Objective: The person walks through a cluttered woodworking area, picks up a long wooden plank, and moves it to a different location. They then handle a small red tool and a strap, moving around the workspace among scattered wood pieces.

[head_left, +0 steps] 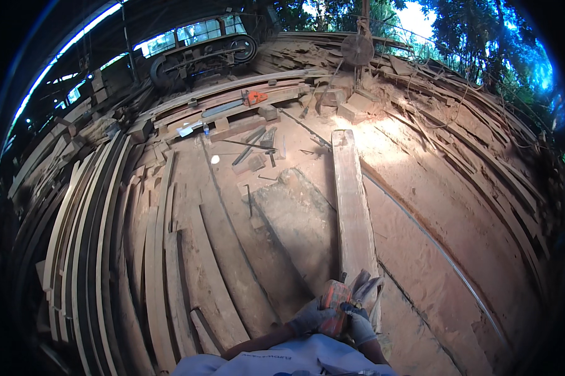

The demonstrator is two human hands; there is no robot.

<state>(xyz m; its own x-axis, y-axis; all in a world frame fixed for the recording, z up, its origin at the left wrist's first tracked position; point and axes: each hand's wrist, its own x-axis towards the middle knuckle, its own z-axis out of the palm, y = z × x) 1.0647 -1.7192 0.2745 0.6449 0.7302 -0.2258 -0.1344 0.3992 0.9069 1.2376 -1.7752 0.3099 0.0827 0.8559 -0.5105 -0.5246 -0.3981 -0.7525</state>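
packages: none to be seen among the planks and sawdust.
labels: none that can be made out; the orange block (334, 307) held in both gloved hands near the lower edge shows paler patches on its face, too blurred to tell whether they are a label.
signs: none in view on the shed posts, the roof or the machines at the back.
screens: none.
printed marks: a short dark line of print runs across the white shirt (276, 358) at the bottom edge, small and unreadable.
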